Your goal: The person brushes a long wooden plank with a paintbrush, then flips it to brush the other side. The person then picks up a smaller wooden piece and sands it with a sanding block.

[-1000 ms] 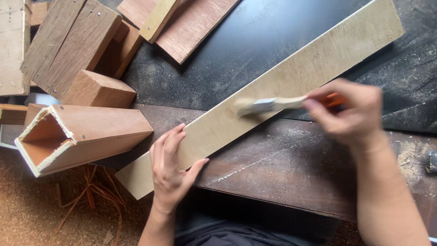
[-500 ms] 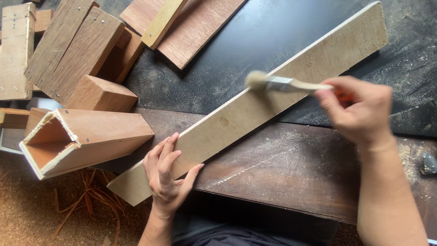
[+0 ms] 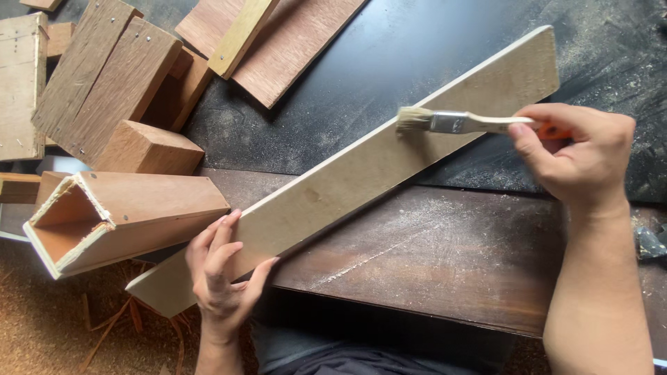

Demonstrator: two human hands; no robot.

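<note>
A long pale wooden board (image 3: 361, 170) lies diagonally over a dark brown plank (image 3: 431, 257) and a black surface. My left hand (image 3: 221, 274) presses on the board's near left end, fingers over its edge. My right hand (image 3: 577, 156) grips the orange handle of a paintbrush (image 3: 451, 123). Its light bristles rest on the board's upper edge, toward the far end.
A hollow triangular wooden box (image 3: 118, 219) lies left of my left hand. Behind it are a wood block (image 3: 149, 147) and stacked planks (image 3: 97, 76). A reddish panel (image 3: 292, 38) with a pale strip lies at the top. Sawdust covers the floor and the brown plank.
The brush has slid along the board toward its far right end, and my right hand moved with it. The left hand stays pressed on the board's near end.
</note>
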